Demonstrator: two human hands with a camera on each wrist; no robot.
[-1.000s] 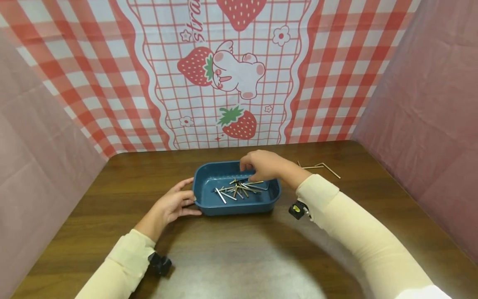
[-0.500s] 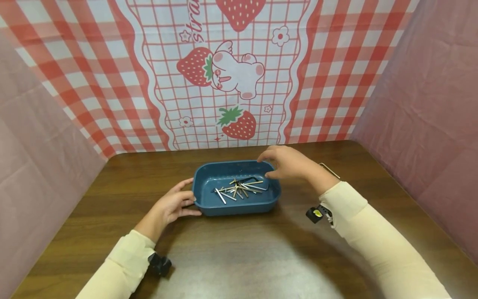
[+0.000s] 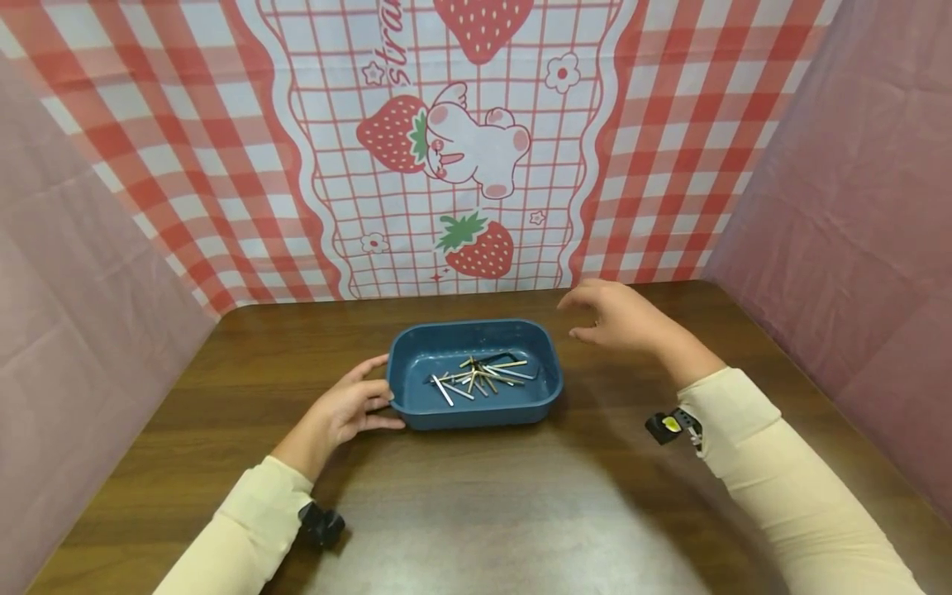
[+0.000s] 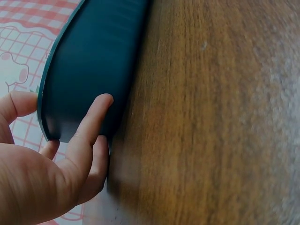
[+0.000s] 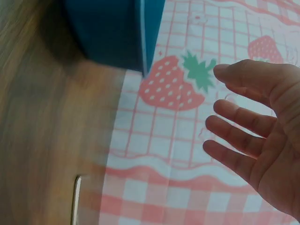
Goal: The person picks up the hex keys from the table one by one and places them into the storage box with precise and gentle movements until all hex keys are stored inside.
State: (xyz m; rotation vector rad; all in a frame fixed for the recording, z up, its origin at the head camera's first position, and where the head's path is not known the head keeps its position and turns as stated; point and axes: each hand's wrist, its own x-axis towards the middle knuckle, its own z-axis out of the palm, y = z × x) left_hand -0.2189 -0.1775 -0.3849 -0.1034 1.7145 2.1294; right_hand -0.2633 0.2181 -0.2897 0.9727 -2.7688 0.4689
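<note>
A blue rectangular tray [image 3: 476,419] stands on the table in the head view. Several gold, silver and black hex keys [image 3: 487,376] lie jumbled inside it. My left hand [image 3: 353,405] rests against the tray's left end, its fingers spread on the outer wall; the left wrist view shows fingertips touching that wall. To the right of the tray, apart from it, my right hand [image 3: 621,318] hovers over the table with loosely bent fingers. Nothing is between them in the right wrist view. One more hex key [image 5: 76,199] lies on the table there; in the head view the right arm hides it.
The wooden table [image 3: 446,512] runs up to a red and white strawberry-print cloth [image 3: 476,149] behind the tray. Pink cloth hangs along the left [image 3: 89,289] and right [image 3: 848,248] sides.
My right hand has moved out of the tray to the right, holding nothing, and now covers the hex keys that lay on the table. My left hand has stayed at the tray's left end.
</note>
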